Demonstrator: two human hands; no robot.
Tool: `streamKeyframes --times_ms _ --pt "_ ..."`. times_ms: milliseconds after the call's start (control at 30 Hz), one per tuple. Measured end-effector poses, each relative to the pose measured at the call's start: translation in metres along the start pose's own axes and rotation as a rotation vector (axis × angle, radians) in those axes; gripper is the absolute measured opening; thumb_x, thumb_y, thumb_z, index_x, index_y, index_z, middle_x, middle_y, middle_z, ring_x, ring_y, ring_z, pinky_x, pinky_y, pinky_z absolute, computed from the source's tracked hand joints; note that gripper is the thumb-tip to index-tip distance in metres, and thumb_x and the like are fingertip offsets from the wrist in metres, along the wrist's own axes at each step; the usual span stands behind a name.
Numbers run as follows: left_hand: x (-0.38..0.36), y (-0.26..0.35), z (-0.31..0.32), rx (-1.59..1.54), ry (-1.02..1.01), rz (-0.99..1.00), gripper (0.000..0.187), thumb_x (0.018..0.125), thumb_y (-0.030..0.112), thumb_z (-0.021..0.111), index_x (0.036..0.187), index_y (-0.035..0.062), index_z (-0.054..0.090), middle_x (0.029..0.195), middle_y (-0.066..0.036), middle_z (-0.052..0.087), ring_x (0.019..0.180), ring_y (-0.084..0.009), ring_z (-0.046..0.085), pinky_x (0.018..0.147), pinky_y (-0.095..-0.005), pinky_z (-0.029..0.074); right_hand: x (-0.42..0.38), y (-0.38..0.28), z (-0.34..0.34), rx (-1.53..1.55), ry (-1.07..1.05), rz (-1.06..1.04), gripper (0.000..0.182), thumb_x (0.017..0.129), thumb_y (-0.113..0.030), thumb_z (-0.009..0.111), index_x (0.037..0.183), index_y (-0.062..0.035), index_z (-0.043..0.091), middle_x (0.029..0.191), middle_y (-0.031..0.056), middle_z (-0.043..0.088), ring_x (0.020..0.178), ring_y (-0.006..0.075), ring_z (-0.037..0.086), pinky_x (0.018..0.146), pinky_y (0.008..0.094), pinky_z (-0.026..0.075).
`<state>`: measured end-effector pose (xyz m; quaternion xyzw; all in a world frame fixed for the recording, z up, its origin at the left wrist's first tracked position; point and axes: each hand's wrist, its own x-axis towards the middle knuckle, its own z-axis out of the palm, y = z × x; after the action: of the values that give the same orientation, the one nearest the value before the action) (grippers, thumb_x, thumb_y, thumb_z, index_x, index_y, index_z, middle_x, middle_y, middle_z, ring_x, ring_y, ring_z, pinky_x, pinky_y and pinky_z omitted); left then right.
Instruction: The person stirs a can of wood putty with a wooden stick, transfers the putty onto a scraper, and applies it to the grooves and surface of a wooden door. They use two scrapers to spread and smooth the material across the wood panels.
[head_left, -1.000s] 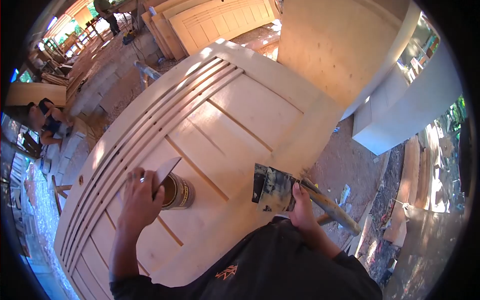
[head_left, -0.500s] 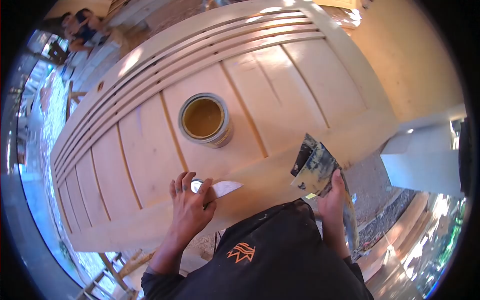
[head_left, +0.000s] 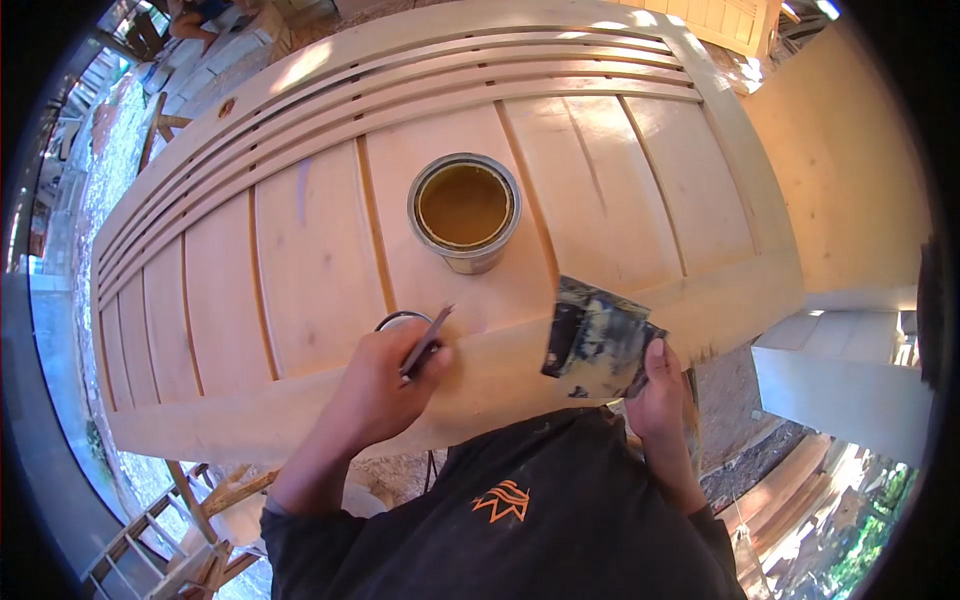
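Observation:
My left hand (head_left: 385,378) is closed round the dark handle of a knife (head_left: 436,332), its thin flat blade pointing up and away. A round metal rim (head_left: 402,319), perhaps a lid or small tin, shows just behind those fingers; most of it is hidden. My right hand (head_left: 656,388) grips flat, stained scrapers (head_left: 603,340), overlapping and smeared with black and pale filler, above the near edge of the wooden door (head_left: 315,270). Farther up on the door stands an open can (head_left: 472,264) of yellow-brown material, touched by neither hand.
Slats and grooves run along the door, which lies flat on wooden supports (head_left: 190,500). A ladder (head_left: 140,545) is at lower left, a pale board (head_left: 850,170) at right. Light boxy objects (head_left: 840,375) stand below it. Part of a seated person (head_left: 195,25) shows at far left.
My left hand has turned, so the knife blade swings from pointing right to pointing up. The scrapers have tilted and shifted slightly left. The view has shifted, with the can appearing farther right.

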<state>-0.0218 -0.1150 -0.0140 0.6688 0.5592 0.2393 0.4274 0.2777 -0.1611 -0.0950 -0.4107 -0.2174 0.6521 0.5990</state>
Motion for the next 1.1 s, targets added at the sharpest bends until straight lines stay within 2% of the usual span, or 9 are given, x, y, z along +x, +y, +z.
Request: streamKeyframes --times_ms 167,267,400,600,733,867,933,1000,1100 --pt "0.017 0.001 0.017 -0.030 -0.141 -0.034 0.017 0.086 0.014 0.065 0.089 -0.0010 0.058 0.060 -0.009 0.047 0.055 -0.0159 0.046 0.056 -0.0330 0.040 0.004 0.015 0.022 -0.064 -0.227 0.160 0.037 0.101 -0.028 0.045 0.117 0.0040 0.055 0.113 0.0081 0.062 0.100 0.0141 0.059 0.089 0.0301 0.046" --pt "0.011 -0.005 0.016 -0.175 -0.152 -0.282 0.020 0.086 0.015 0.066 0.085 -0.0034 0.058 0.059 -0.006 0.049 0.057 -0.0102 0.046 0.055 -0.0308 0.039 0.004 0.017 0.039 -0.039 -0.220 0.210 0.037 0.100 -0.029 0.046 0.116 0.0035 0.055 0.113 0.0086 0.063 0.102 0.0153 0.059 0.091 0.0313 0.047" --pt "-0.008 -0.019 -0.006 -0.391 0.049 -0.361 0.018 0.084 0.015 0.071 0.083 0.0000 0.062 0.065 0.001 0.057 0.059 -0.0077 0.054 0.054 -0.0254 0.045 0.009 0.018 0.037 0.080 -0.055 0.212 0.038 0.101 -0.029 0.044 0.118 0.0031 0.054 0.114 0.0106 0.062 0.106 0.0190 0.060 0.094 0.0341 0.047" --pt "-0.046 -0.054 -0.024 -0.198 -0.125 -0.637 0.018 0.085 0.015 0.068 0.085 -0.0022 0.064 0.065 0.000 0.057 0.059 -0.0075 0.052 0.055 -0.0264 0.043 0.006 0.022 0.013 0.112 0.068 0.130 0.042 0.102 -0.031 0.040 0.125 0.0033 0.049 0.124 0.0124 0.057 0.115 0.0223 0.056 0.101 0.0376 0.041" --pt "-0.052 -0.055 0.005 -0.329 -0.102 -0.613 0.020 0.089 0.016 0.063 0.096 -0.0023 0.065 0.068 0.000 0.059 0.058 -0.0073 0.051 0.055 -0.0251 0.043 0.003 0.028 0.006 0.132 0.019 0.147 0.045 0.102 -0.031 0.039 0.131 0.0024 0.044 0.134 0.0119 0.051 0.124 0.0224 0.048 0.108 0.0388 0.034" --pt "-0.057 -0.037 -0.015 -0.272 0.221 -0.502 0.019 0.093 0.014 0.058 0.103 -0.0005 0.064 0.073 -0.003 0.061 0.058 -0.0082 0.053 0.054 -0.0254 0.045 0.002 0.026 0.006 0.131 0.082 0.113 0.045 0.102 -0.030 0.039 0.132 0.0021 0.043 0.134 0.0118 0.050 0.125 0.0225 0.047 0.108 0.0391 0.033" --pt "-0.073 -0.029 -0.042 -0.376 0.425 -0.338 0.024 0.097 0.018 0.048 0.107 0.0002 0.061 0.083 -0.009 0.061 0.068 -0.0131 0.057 0.062 -0.0282 0.049 0.002 0.025 0.002 0.133 0.102 0.096 0.044 0.102 -0.030 0.039 0.132 0.0018 0.043 0.135 0.0115 0.050 0.125 0.0226 0.047 0.108 0.0394 0.034" --pt "-0.078 -0.020 -0.066 -0.232 0.444 0.056 0.041 0.100 0.032 0.035 0.113 0.0007 0.058 0.105 -0.016 0.059 0.088 -0.0206 0.059 0.082 -0.0380 0.049 0.000 0.027 -0.004 0.148 0.113 0.090 0.044 0.102 -0.030 0.039 0.132 0.0014 0.043 0.135 0.0110 0.050 0.125 0.0227 0.047 0.108 0.0399 0.034" --pt "-0.092 -0.015 -0.085 -0.139 0.554 0.161 0.055 0.098 0.039 0.028 0.116 -0.0050 0.057 0.116 -0.017 0.051 0.100 -0.0211 0.051 0.093 -0.0362 0.038 -0.004 0.028 -0.004 0.162 0.067 0.089 0.044 0.102 -0.030 0.040 0.133 0.0009 0.043 0.135 0.0105 0.050 0.125 0.0225 0.047 0.108 0.0399 0.034"
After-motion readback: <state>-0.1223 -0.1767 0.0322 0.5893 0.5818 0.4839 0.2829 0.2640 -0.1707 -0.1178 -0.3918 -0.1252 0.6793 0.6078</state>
